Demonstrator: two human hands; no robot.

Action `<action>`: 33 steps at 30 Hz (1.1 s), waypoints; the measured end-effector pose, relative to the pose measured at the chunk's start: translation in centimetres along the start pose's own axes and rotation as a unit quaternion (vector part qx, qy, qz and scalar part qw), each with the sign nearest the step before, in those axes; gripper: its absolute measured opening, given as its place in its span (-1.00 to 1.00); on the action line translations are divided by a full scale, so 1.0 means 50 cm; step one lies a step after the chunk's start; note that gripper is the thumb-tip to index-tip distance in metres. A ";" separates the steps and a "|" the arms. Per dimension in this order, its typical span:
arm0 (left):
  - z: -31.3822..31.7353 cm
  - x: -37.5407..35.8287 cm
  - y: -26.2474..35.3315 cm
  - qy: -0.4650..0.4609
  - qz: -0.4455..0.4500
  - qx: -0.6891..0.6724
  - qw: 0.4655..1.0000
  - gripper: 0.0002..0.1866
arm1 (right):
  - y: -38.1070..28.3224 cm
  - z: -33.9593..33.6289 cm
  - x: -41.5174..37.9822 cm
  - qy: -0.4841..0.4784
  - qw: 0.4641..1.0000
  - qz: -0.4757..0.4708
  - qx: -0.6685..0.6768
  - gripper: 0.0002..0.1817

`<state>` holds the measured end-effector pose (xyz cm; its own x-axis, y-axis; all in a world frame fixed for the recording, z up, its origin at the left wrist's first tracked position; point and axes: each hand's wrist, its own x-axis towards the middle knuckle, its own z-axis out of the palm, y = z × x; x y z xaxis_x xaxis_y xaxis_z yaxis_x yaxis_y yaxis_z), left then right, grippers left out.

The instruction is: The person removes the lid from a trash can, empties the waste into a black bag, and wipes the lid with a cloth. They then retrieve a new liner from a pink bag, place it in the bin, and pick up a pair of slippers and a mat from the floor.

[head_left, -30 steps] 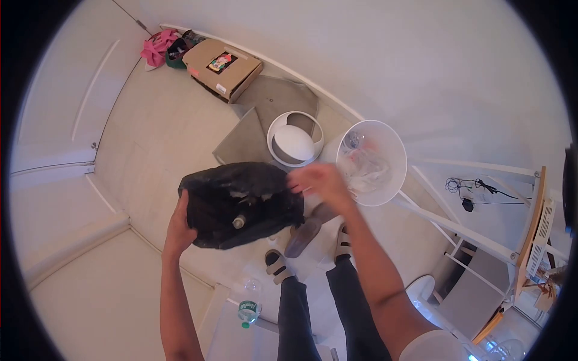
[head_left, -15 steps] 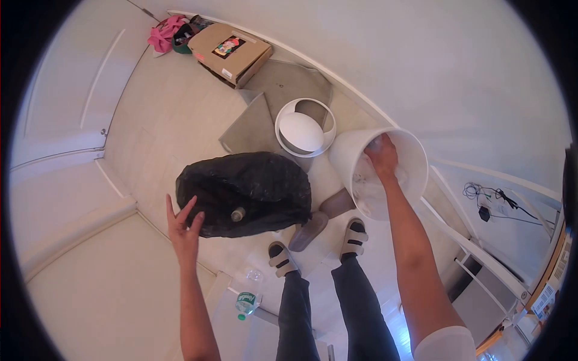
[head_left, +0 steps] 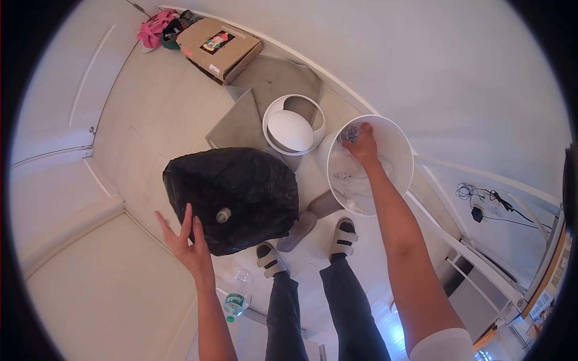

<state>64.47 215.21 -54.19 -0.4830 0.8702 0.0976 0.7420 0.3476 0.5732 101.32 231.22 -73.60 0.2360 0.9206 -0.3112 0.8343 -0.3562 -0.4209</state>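
Note:
My right hand (head_left: 365,148) reaches into a white bin (head_left: 404,162), its fingers closed around a clear plastic bottle (head_left: 349,135) whose ridged end shows. Other crumpled whitish litter (head_left: 355,183) lies deeper in the bin. My left hand (head_left: 190,245) is open, fingers spread, at the near left edge of a full black garbage bag (head_left: 259,186). A small clear, round bottle end (head_left: 223,215) shows on the bag's near side. On the floor below the bag lies a clear bottle with a green label and green cap (head_left: 235,301).
A white swing-top bin lid (head_left: 290,130) lies on a grey mat (head_left: 235,120) behind the bag. Farther back are a cardboard box (head_left: 211,51) and a pink item (head_left: 155,29). Slippers (head_left: 298,231) sit near my feet. Cables (head_left: 497,201) hang at the right.
The bin now stands more upright, and the bottle in my right hand shows more clearly near its far rim. My left hand has come closer over the bag's near edge. The view has shifted slightly.

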 end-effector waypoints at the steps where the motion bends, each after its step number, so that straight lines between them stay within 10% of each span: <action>1: 0.004 -0.004 0.019 0.059 0.089 0.135 0.985 -0.65 | 0.006 -0.008 0.005 -0.046 0.998 0.005 -0.049 0.01; 4: 0.028 -0.037 0.107 0.111 0.194 0.170 0.960 -0.59 | -0.042 -0.122 -0.025 -0.175 0.967 0.021 -0.186 0.09; 6: 0.096 -0.082 0.161 -0.034 0.211 -0.068 0.974 -0.48 | -0.055 -0.161 -0.080 -0.255 0.926 0.033 -0.275 0.15; 9: 0.252 -0.182 0.240 -0.245 -0.034 -0.272 0.930 -0.13 | -0.053 -0.147 -0.155 -0.255 0.896 0.022 -0.362 -0.11; 11: 0.332 -0.210 0.259 -0.269 -0.064 -0.277 0.920 -0.10 | 0.001 -0.072 -0.171 -0.006 0.855 -0.136 -0.501 -0.39; 13: 0.372 -0.208 0.283 -0.370 -0.267 -0.360 0.814 -0.10 | 0.016 -0.023 -0.178 -0.045 0.858 -0.247 -0.448 -0.50; 15: 0.404 -0.222 0.271 -0.364 -0.249 -0.326 0.837 -0.10 | 0.036 0.013 -0.171 -0.126 0.852 -0.391 -0.324 -0.44; 22: 0.422 -0.223 0.273 -0.322 -0.262 -0.336 0.845 -0.13 | 0.071 0.112 -0.129 -0.172 0.795 -0.360 -0.457 -0.58; 27: 0.451 -0.234 0.262 -0.235 -0.168 -0.300 0.909 -0.12 | 0.041 0.060 -0.142 -0.239 0.919 -0.235 -0.206 -0.63; 33: 0.425 -0.219 0.291 -0.291 -0.320 -0.364 0.825 -0.11 | -0.040 -0.050 -0.119 -0.177 0.974 -0.116 -0.085 -0.60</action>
<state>90.44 218.13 -64.22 -0.2047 0.6839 -0.7003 -0.1572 0.6832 0.7131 99.49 226.87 -68.76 -0.1306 0.8498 -0.5106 0.9220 -0.0852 -0.3776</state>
